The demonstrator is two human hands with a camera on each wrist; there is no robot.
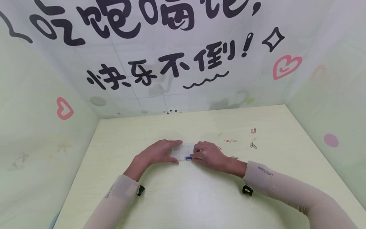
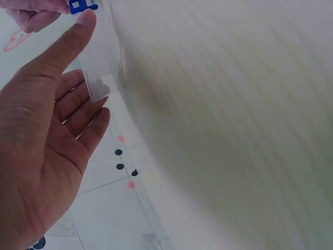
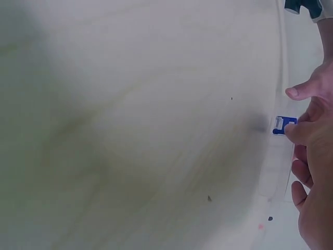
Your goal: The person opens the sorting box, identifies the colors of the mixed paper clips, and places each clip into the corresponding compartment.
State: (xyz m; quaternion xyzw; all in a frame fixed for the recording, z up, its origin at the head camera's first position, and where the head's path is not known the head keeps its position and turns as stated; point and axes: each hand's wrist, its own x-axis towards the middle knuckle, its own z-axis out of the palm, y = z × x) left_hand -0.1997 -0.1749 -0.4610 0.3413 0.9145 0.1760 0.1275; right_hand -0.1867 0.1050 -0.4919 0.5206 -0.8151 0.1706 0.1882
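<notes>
Pale wooden desk point(image 1: 183, 197) inside a booth of white printed walls. Left hand point(image 1: 160, 152) flat, fingers straight, thumb tip against a clear plastic strip point(image 2: 99, 62) lying mid-desk between both hands. Right hand point(image 1: 207, 155) curled, pinching a small blue clip point(image 1: 188, 158) at the strip's near edge. Scattered paper clips point(image 1: 253, 144) further right, well apart from the strip.

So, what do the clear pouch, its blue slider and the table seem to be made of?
The clear pouch looks like thin, soft plastic film: the surface shows through it and it glints slightly. The blue slider seems hard, glossy plastic, with a solid colour and sharp edges. The table looks like pale wood or wood-look laminate with a matte finish; faint grain lines show, so I cannot tell which.
</notes>
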